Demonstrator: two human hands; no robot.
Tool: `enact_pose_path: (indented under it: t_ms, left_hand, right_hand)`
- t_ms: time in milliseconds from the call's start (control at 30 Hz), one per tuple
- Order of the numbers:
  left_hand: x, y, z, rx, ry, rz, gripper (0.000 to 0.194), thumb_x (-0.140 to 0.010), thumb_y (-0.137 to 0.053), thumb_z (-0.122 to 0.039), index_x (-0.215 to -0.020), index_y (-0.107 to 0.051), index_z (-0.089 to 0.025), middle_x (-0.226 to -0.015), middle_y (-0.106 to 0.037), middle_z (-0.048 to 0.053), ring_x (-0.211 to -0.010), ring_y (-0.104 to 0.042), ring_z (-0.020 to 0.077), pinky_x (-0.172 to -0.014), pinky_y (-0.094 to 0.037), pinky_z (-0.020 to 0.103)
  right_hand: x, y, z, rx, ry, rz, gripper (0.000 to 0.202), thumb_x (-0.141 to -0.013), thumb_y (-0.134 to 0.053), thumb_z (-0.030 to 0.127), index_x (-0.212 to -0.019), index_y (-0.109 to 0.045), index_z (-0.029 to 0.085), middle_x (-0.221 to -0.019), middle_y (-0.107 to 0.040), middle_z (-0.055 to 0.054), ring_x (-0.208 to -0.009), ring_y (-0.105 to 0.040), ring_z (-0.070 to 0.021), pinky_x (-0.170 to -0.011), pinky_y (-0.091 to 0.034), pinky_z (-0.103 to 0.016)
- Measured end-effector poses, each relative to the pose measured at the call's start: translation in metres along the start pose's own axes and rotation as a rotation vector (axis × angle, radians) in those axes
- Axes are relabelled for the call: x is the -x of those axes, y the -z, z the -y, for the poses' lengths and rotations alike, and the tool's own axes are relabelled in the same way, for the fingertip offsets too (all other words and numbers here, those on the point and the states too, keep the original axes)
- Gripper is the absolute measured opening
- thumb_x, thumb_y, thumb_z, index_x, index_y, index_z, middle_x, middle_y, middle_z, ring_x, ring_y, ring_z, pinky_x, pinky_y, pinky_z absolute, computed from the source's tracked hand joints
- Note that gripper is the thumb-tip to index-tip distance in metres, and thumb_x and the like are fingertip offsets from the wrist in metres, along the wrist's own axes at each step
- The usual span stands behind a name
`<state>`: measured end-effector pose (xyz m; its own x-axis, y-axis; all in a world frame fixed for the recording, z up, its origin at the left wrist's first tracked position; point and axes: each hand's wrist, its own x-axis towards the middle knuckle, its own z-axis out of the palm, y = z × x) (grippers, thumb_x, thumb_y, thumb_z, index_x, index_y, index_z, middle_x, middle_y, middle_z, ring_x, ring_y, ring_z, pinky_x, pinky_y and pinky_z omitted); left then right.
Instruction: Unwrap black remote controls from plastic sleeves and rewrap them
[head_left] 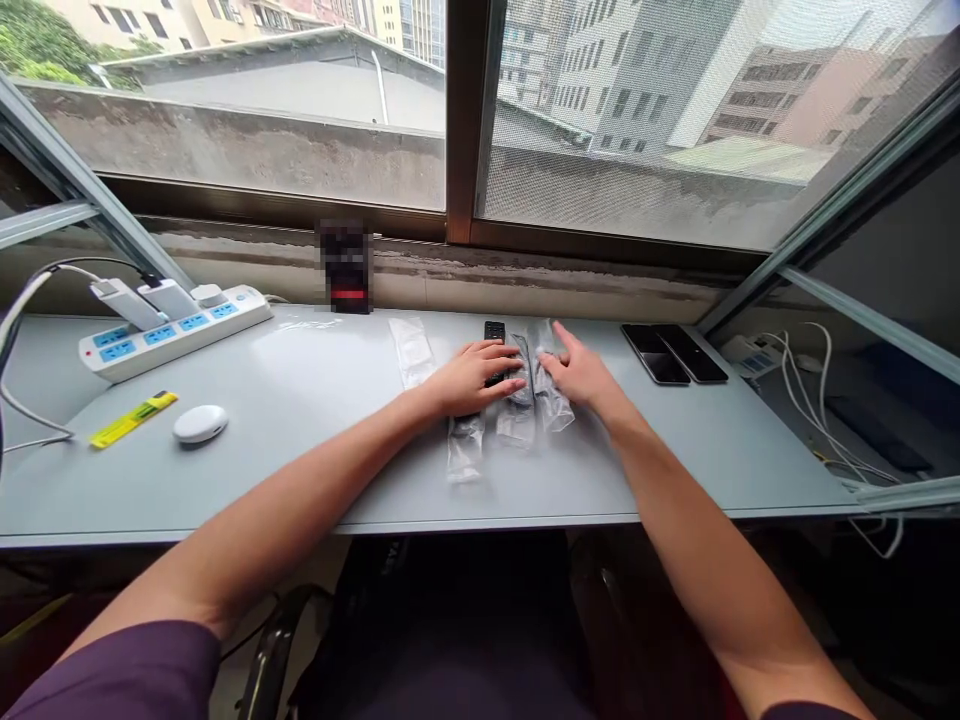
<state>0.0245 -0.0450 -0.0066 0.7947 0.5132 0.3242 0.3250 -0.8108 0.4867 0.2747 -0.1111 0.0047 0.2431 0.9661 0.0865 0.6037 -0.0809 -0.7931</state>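
My left hand (478, 378) lies palm down with its fingers stretched out, across a black remote control (494, 330) whose buttoned top end shows beyond the knuckles. Its fingertips reach a dark remote in a clear plastic sleeve (517, 430). Below the left wrist, another clear plastic sleeve (466, 455) sticks out; what it covers is mostly hidden. My right hand (581, 372) rests with fingers apart on the rightmost clear plastic sleeve (556, 410), touching it. Left of these lies a flat whitish plastic sleeve (411, 348), partly behind my left hand.
On the grey desk (300, 490) stand a power strip (180, 335) with plugs, a yellow packet (135, 420) and a white oval device (200, 425) at left. Two black phones (673, 354) lie at right. A blurred dark object (346, 265) leans by the window. White cables (810, 400) hang far right.
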Motion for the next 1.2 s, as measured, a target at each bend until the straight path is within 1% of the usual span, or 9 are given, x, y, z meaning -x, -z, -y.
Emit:
enact_pose_path:
  t_ms: [100, 267, 367, 467, 567, 767, 967, 1100, 1200]
  left_hand:
    - [0.0, -0.002, 0.007, -0.049, 0.025, 0.052, 0.057, -0.112, -0.061, -0.06, -0.155, -0.076, -0.026, -0.175, -0.062, 0.01, -0.167, -0.049, 0.0369, -0.142, -0.034, 0.057]
    - [-0.002, 0.0, 0.01, -0.041, -0.022, -0.019, 0.047, -0.113, -0.062, -0.054, -0.145, -0.08, -0.025, -0.162, -0.072, 0.012, -0.154, -0.063, 0.0359, -0.135, -0.044, 0.057]
    - [-0.003, 0.0, 0.01, -0.034, -0.031, -0.088, 0.041, -0.113, -0.061, -0.046, -0.139, -0.082, -0.022, -0.149, -0.078, 0.014, -0.141, -0.072, 0.0345, -0.127, -0.053, 0.053]
    - [-0.003, -0.001, 0.011, -0.015, -0.019, -0.169, 0.035, -0.111, -0.063, -0.037, -0.135, -0.082, -0.019, -0.141, -0.08, 0.016, -0.134, -0.076, 0.0328, -0.122, -0.058, 0.049]
    - [-0.003, -0.004, 0.012, 0.019, -0.001, -0.201, 0.034, -0.111, -0.061, -0.032, -0.135, -0.082, -0.02, -0.146, -0.078, 0.015, -0.136, -0.075, 0.0305, -0.124, -0.057, 0.047]
    - [-0.003, -0.004, 0.016, -0.062, 0.221, -0.123, 0.053, -0.111, -0.065, -0.042, -0.154, -0.073, -0.013, -0.176, -0.057, 0.021, -0.168, -0.05, 0.038, -0.141, -0.039, 0.053]
    - [-0.007, 0.008, 0.014, -0.167, 0.163, -0.182, 0.035, -0.113, -0.056, -0.036, -0.121, -0.087, -0.021, -0.132, -0.085, 0.014, -0.128, -0.076, 0.0338, -0.121, -0.056, 0.052]
    - [-0.011, 0.008, 0.017, -0.216, 0.132, -0.21, 0.036, -0.113, -0.054, -0.033, -0.099, -0.085, -0.02, -0.108, -0.085, 0.015, -0.11, -0.077, 0.0325, -0.108, -0.06, 0.05]
    - [-0.014, 0.01, 0.021, -0.132, 0.132, -0.226, 0.037, -0.115, -0.051, -0.034, -0.098, -0.082, -0.021, -0.105, -0.085, 0.011, -0.103, -0.077, 0.0279, -0.115, -0.057, 0.049]
  right_hand:
    - [0.002, 0.0, -0.003, 0.207, 0.089, 0.048, 0.059, -0.105, -0.071, 0.042, -0.16, -0.073, 0.019, -0.083, -0.077, -0.004, -0.085, -0.074, -0.0293, -0.093, -0.061, -0.047]
    - [0.0, -0.004, -0.008, 0.27, 0.194, 0.01, 0.054, -0.107, -0.071, 0.051, -0.148, -0.083, 0.018, -0.122, -0.081, -0.017, -0.117, -0.077, -0.0363, -0.111, -0.06, -0.053]
    - [-0.002, -0.01, -0.015, 0.25, 0.303, -0.038, 0.068, -0.104, -0.075, 0.061, -0.157, -0.077, 0.018, -0.166, -0.062, -0.023, -0.158, -0.055, -0.0441, -0.132, -0.047, -0.06]
    - [-0.002, -0.016, -0.019, 0.256, 0.377, 0.153, 0.078, -0.106, -0.07, 0.072, -0.17, -0.065, 0.028, -0.184, -0.046, -0.017, -0.175, -0.033, -0.0461, -0.142, -0.03, -0.068]
    - [0.0, -0.02, -0.02, 0.281, 0.407, 0.288, 0.082, -0.106, -0.068, 0.078, -0.175, -0.059, 0.033, -0.188, -0.043, -0.012, -0.18, -0.021, -0.0479, -0.144, -0.021, -0.072]
    - [0.0, -0.021, -0.021, 0.272, 0.414, 0.289, 0.087, -0.106, -0.068, 0.078, -0.175, -0.059, 0.027, -0.189, -0.042, -0.015, -0.181, -0.019, -0.0472, -0.145, -0.019, -0.072]
    - [0.002, -0.026, -0.019, 0.246, 0.446, 0.261, 0.08, -0.108, -0.068, 0.073, -0.173, -0.062, 0.027, -0.187, -0.046, -0.013, -0.181, -0.021, -0.0469, -0.145, -0.021, -0.072]
    - [0.002, -0.027, -0.015, 0.242, 0.476, 0.252, 0.075, -0.111, -0.062, 0.071, -0.171, -0.064, 0.026, -0.185, -0.05, -0.011, -0.18, -0.024, -0.0454, -0.146, -0.023, -0.07]
    - [0.0, -0.027, -0.014, 0.245, 0.481, 0.252, 0.074, -0.114, -0.057, 0.07, -0.17, -0.066, 0.023, -0.184, -0.051, -0.013, -0.18, -0.026, -0.0451, -0.146, -0.024, -0.069]
